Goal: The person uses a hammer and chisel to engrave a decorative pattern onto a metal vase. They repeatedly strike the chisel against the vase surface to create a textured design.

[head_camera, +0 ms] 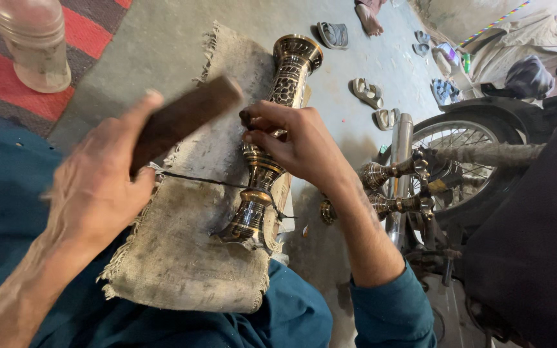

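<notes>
- The left hand (95, 187) is raised at the near left, its grip wrapped tight around a dark wooden block (185, 116) that slants up and to the right, blurred in the picture.
- The right hand (294, 145) lies on the middle of an engraved brass vase (272, 148); its grip is pinched together on a small dark tool (246, 119), too small to make out, whose tip sits at the vase's upper body.
- The vase lies on its side on a frayed burlap cloth (182, 258) spread over the person's lap. Its long axis runs from the flared base at the near centre to the open rim at the far right.
- The key relation: the block's free end hangs just left of the right hand's pinched fingers and the tool, close to them but apart. The vase lies to the right of the left hand, and the right hand is the nearer one, already touching it.
- A thin dark line crosses the cloth from the left hand towards the vase's narrow waist; what it is I cannot tell.
- Beyond: a plastic jar (30, 42) on a red striped rug at the far left, sandals (365, 90) on the concrete floor, and a motorcycle wheel (465, 161) at the right with smaller brass pieces (388, 187) beside it.
</notes>
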